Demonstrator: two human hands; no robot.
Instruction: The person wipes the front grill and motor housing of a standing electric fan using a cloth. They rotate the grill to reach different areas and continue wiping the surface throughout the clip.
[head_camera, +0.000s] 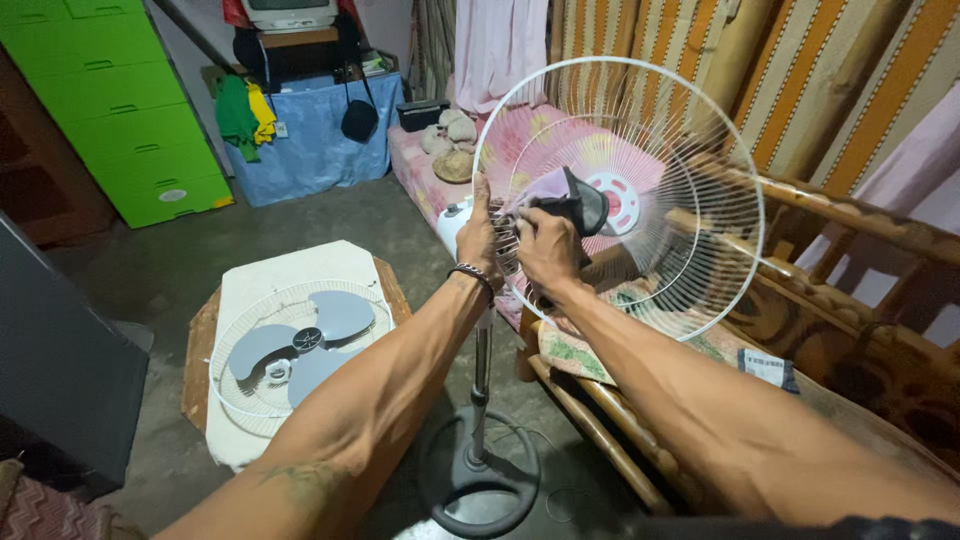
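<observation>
Head view: grey fan blade (300, 345) lies in a white grille (240, 400) on a low table (300, 265), well apart — left hand (478, 240) grips the rear fan guard (690, 150) rim, right hand (548, 250) clenches a dark cloth (580, 200) against its wires

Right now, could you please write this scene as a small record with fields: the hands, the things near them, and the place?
left hand: left hand grips the rim of the white wire fan guard
right hand: right hand presses a dark cloth on the guard's wires
fan: stand fan on a pole with round dark base
floor: grey fan blade lies in a second guard on a white board
around: wooden bench, green drawers, bed
</observation>
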